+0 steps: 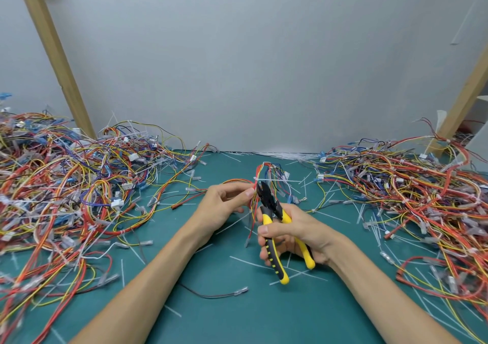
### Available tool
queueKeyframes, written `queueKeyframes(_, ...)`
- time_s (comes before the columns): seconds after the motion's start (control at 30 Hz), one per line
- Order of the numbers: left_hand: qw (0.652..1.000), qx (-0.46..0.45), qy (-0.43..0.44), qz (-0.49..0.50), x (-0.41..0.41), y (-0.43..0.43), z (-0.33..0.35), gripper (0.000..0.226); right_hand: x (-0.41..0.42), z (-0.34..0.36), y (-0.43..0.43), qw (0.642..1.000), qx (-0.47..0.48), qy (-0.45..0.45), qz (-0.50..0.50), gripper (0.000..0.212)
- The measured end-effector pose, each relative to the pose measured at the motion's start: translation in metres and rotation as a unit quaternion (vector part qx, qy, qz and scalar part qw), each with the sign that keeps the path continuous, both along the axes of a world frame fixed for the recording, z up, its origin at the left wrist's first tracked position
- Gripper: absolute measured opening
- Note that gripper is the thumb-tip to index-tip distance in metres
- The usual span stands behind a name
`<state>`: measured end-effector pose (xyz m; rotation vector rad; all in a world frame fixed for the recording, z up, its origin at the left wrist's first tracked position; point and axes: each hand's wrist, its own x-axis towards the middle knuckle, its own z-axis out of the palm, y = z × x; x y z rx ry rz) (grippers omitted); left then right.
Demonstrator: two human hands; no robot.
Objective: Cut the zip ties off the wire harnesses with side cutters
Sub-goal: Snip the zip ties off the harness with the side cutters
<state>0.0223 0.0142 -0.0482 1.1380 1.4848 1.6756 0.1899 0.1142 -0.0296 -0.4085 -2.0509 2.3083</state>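
Observation:
My left hand (223,206) pinches a small wire harness (266,172) of red, yellow and black wires, held upright above the green mat. A white zip tie (264,179) wraps the bundle just above my fingertips. My right hand (293,234) grips the yellow-and-black side cutters (274,227), handles spread. Their black jaws (264,193) point up, close beside the harness just below the tie. Whether the jaws touch the tie I cannot tell.
A large tangle of wire harnesses (66,185) covers the left of the green mat (237,304), another heap (412,185) the right. Cut white zip ties (285,156) litter the mat and back edge. Wooden posts (52,53) lean at both sides against a grey wall.

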Motion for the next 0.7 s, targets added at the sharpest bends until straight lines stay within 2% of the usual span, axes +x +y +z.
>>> queueKeyframes(0.2, 0.999, -0.007, 0.035, -0.014, -0.0003, 0.0002, -0.003, 0.021, 0.0006, 0.0004, 0.0004, 1.0, -0.012, 0.005, 0.004, 0.02)
queueKeyframes(0.4, 1.0, 0.002, 0.012, 0.002, -0.0007, -0.0006, -0.0035, 0.035, 0.0027, -0.0015, 0.0035, 0.999, -0.045, 0.012, 0.019, 0.021)
queueKeyframes(0.7, 0.999, -0.003, 0.048, -0.01, -0.0005, 0.002, -0.0062, 0.026, 0.002, -0.004, 0.0059, 0.997, -0.06, 0.024, 0.035, 0.016)
